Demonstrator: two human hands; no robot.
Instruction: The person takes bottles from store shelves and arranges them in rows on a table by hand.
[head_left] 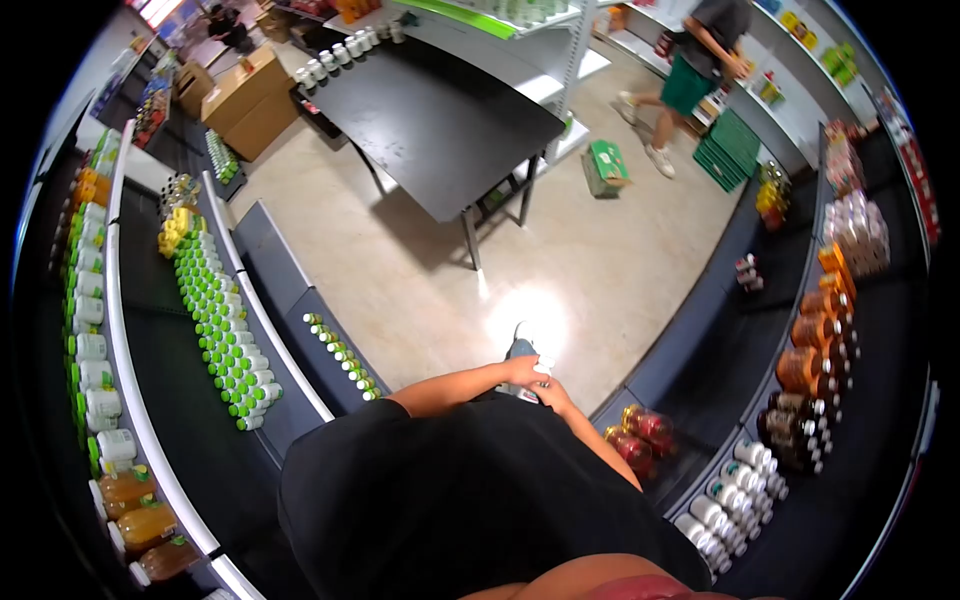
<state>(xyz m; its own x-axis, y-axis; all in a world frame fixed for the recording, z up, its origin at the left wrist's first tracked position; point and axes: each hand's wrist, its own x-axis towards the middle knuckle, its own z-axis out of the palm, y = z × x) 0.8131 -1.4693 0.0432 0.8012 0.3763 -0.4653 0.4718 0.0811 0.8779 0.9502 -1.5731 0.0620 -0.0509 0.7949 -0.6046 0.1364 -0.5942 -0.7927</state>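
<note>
Left: green-capped bottles (218,335) stand in close ranks beside the shelf's front edge (241,273), apparently for easy reach. Centre: the left hand (521,372) is closed on a white bottle (543,367), held low, beyond the tabletop's near corner (445,216); the right hand (553,393) meets it, seemingly for steadiness, its grip unclear.

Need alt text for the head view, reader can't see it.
A left hand and right hand meet at a small white item between dark shelves, with green-capped white bottles at left. Ahead: a black table and a person in green shorts.
</note>
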